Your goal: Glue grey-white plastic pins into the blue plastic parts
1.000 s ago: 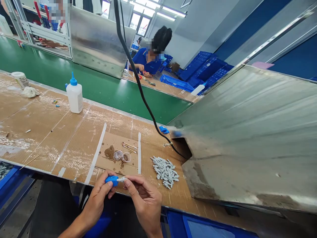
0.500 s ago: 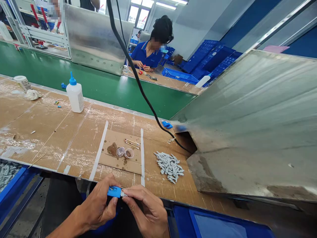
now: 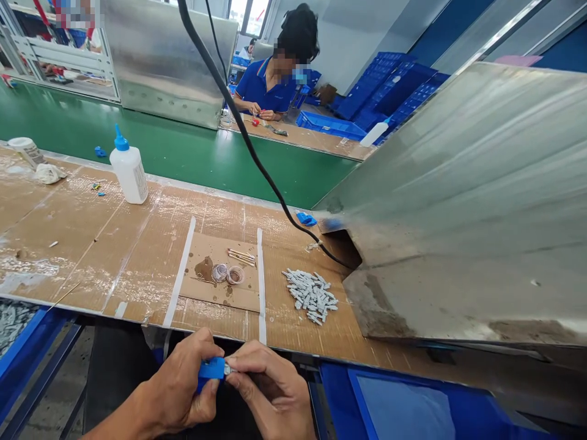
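My left hand (image 3: 183,382) is closed around a small blue plastic piece (image 3: 213,368), held just off the table's front edge. Between the thumb and forefinger of my right hand (image 3: 273,391) is a small grey plastic piece (image 3: 228,369), pinched at the blue piece's right end. The two pieces touch; how deep the grey one sits cannot be made out. Beyond my hands, a cardboard sheet (image 3: 245,299) carries two small round cups (image 3: 235,275) and several cotton swabs (image 3: 241,256). A pile of grey pieces (image 3: 312,295) lies right of it.
A white squeeze bottle (image 3: 129,174) with a blue tip stands at the left. A black cable (image 3: 257,159) hangs across the view. A large metal panel (image 3: 458,214) stands at the right. Blue bins (image 3: 403,406) sit below the table edge. A co-worker (image 3: 266,85) sits across the green belt (image 3: 183,146).
The view has tilted slightly, so the table appears higher. The blue piece has turned a little in my left hand, its hollow side showing less. Both hands keep their hold.
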Motion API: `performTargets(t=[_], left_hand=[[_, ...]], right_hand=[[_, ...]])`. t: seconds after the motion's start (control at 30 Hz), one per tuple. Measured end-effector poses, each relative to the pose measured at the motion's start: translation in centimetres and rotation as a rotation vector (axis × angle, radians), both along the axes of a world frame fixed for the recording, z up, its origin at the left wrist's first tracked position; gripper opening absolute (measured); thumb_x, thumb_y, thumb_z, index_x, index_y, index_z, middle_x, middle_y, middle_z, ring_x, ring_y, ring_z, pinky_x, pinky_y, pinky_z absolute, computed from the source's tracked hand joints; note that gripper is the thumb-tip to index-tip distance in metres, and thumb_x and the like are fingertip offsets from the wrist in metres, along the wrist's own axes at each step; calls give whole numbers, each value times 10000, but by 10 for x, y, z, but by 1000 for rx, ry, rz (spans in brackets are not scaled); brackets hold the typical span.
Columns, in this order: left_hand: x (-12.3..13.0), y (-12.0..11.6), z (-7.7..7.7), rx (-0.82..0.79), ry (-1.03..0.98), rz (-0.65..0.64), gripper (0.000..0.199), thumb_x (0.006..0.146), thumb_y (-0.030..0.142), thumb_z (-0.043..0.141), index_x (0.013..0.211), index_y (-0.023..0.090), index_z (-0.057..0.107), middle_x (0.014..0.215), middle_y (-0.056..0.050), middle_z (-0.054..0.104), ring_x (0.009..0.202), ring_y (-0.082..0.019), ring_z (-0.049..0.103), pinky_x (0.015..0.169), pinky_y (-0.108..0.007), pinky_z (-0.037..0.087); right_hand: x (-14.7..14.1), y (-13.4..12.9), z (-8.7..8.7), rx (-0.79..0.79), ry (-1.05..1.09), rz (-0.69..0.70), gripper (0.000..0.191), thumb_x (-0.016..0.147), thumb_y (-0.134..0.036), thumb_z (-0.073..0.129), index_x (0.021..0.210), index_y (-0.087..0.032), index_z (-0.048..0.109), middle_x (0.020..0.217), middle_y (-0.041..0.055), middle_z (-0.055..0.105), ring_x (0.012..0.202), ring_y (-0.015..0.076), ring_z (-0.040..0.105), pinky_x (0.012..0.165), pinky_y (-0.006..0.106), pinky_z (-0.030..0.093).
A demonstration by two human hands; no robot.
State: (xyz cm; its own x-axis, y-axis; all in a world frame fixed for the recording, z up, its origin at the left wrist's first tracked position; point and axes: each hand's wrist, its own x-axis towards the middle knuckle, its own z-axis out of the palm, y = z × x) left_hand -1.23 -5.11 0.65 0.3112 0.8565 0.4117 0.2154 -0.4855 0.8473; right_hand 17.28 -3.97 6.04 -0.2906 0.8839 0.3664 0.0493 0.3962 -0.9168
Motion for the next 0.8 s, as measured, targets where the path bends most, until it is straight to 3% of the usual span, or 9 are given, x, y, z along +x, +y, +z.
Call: performTargets(t=[0.17,0.47,0.53,0.57,0.67,0.73,0.8], left_hand=[[3,2,0,-49,-81,6,313,897,136,512,1180,270,502,857,-41,524,754,-204,512,698,-342,437],[6,10,11,-78,-145,22,229,916,196,537,1120,292,573,809,-12,553,717,-178,516,668,-299,436],[6,9,15,-153,-187,86,170,914,259,561,1069,272,631,821,-23,581,735,-186,536,691,-308,448],[4,10,18,-213,-240,181,150,906,297,583,1034,261,653,835,-27,596,748,-188,545,705,-310,452],[-14,28,27,-411,-578,522,161,872,358,645,994,252,649,828,1,607,720,-159,548,699,-283,467],[-32,53,34,-526,-848,594,140,881,324,622,986,232,627,797,19,605,683,-131,552,680,-256,493],[-51,87,42,-663,-987,595,118,911,253,523,916,180,617,778,3,618,678,-122,585,685,-250,532]], right_hand=[[1,-2,0,116,-59,-20,372,845,24,642,1106,-239,671,935,52,716,810,167,688,705,283,587],[1,6,-1,155,-122,-50,261,858,-86,703,1060,-247,667,916,14,736,824,149,707,740,232,590],[6,7,-1,194,-135,-40,284,863,-109,701,1109,-246,660,913,19,733,824,154,708,741,241,595],[11,7,-4,223,-152,-63,304,864,-118,699,1137,-245,657,909,20,732,812,154,709,739,242,596],[37,14,-18,275,-212,-355,287,868,-147,685,1134,-256,685,911,17,745,788,149,717,764,240,596],[63,22,-33,198,-180,-672,195,879,-226,687,1070,-248,717,912,29,762,777,160,725,763,245,599],[90,32,-49,39,-84,-914,245,868,-377,698,1043,-209,731,892,59,771,734,179,727,710,252,607]])
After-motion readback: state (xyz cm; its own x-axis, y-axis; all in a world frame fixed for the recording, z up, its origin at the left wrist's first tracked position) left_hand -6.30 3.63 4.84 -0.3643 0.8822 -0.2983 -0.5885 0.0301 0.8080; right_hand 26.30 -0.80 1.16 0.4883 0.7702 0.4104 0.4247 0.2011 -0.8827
